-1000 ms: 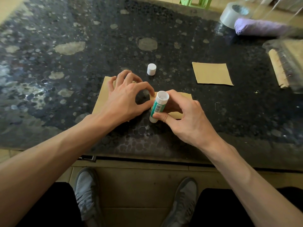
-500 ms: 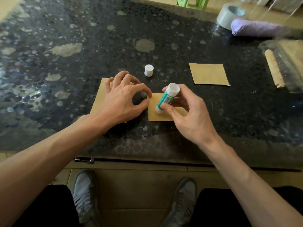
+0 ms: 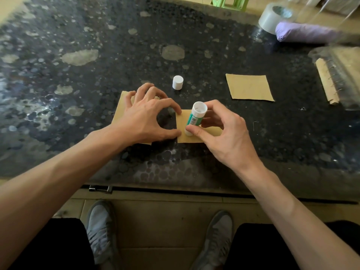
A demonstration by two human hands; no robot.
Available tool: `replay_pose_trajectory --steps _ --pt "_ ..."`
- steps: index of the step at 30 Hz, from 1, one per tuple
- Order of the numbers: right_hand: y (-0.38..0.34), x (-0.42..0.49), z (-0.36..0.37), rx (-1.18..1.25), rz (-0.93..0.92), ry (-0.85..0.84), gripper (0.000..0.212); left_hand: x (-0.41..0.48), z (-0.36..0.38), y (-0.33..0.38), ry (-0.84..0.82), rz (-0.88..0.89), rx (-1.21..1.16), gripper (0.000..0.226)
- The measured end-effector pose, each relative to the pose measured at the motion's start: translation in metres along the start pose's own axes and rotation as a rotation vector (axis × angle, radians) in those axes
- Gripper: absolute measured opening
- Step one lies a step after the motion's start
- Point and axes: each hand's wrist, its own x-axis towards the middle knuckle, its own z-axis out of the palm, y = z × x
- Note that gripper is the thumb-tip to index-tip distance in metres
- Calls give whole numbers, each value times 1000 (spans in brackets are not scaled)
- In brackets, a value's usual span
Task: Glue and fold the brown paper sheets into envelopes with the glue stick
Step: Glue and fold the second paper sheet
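- The right hand [image 3: 224, 137] grips the glue stick [image 3: 194, 118]. Its thumb lies across the lower barrel and its fingers curl behind the upper part.
- The stick stands tilted, with its lower end on a small brown sheet [image 3: 182, 121] at the near middle of the table [image 3: 97, 36]. Its white-rimmed upper end faces the camera. I cannot tell which end carries the glue.
- The left hand [image 3: 144, 121] holds nothing. Its fingers are spread and arched, with the index tip and thumb tip pressing at the small sheet's left edge and the palm over another brown sheet [image 3: 121, 106]. Whether the two pieces join under the hand is hidden.
- The paper looks thin and very light, so it would likely slide on the smooth tabletop or buckle under the drag of the glue. Fingertips pressing close beside the glued strip seem the right way to hold it, rather than pinching it.
- The paper probably creases easily and keeps a fold, so I would lift it by a free edge or corner and fold it against the table.
- The stick is a rigid, light plastic cylinder with a smooth barrel, and a low grip near the working end should give the best control.
- The white cap [image 3: 177, 82] stands just beyond the hands, and a third brown sheet [image 3: 249, 87] lies flat well to the right.
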Motion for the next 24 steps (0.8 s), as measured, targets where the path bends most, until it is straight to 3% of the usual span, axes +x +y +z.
replay_pose_trajectory --steps 5,14,24 --pt "0 0 0 -11 1 7 37 0 0 0 3 -3 -9 58" --pt "-1 2 -5 -90 7 -126 32 0 0 0 -3 -6 -5 60" --pt "-5 -4 -7 -58 13 -55 36 0 0 0 8 -7 9 58"
